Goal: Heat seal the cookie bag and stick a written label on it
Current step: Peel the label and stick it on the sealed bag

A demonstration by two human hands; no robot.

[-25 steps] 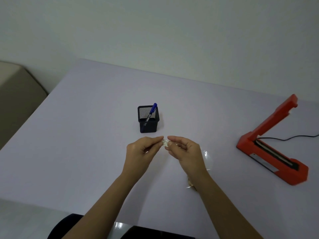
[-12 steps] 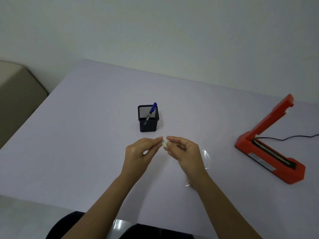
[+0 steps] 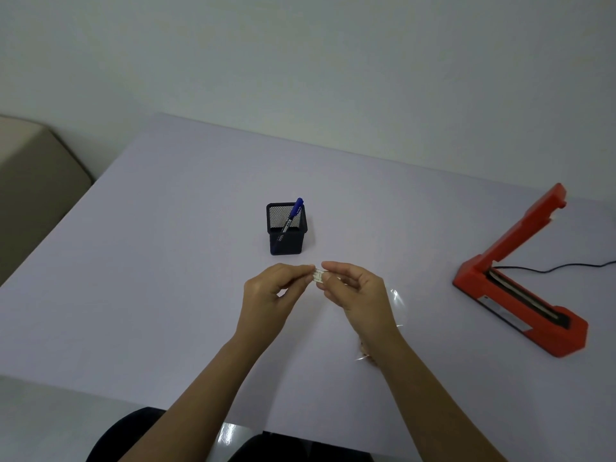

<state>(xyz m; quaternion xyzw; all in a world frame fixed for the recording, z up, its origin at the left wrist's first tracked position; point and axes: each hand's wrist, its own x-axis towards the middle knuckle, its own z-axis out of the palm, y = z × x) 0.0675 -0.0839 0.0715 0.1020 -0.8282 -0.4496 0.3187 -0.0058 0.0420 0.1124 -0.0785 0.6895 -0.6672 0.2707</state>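
A small white label (image 3: 318,275) is pinched between the fingertips of my left hand (image 3: 273,295) and my right hand (image 3: 356,293), held above the middle of the table. The clear cookie bag (image 3: 395,306) lies flat on the table under my right wrist and forearm; only its shiny edges and a bit of brown cookie show. The red heat sealer (image 3: 520,295) stands at the right with its arm raised. A blue pen (image 3: 293,213) leans in a black mesh holder (image 3: 286,240) just beyond my hands.
The pale lilac table (image 3: 150,278) runs to a white wall at the back. A black cord (image 3: 566,266) leads off right from the sealer. A beige seat (image 3: 30,181) sits off the table's left edge.
Both hands have stayed pinched on the label with only slight finger shifts. The view has drifted a little, nothing else has moved.
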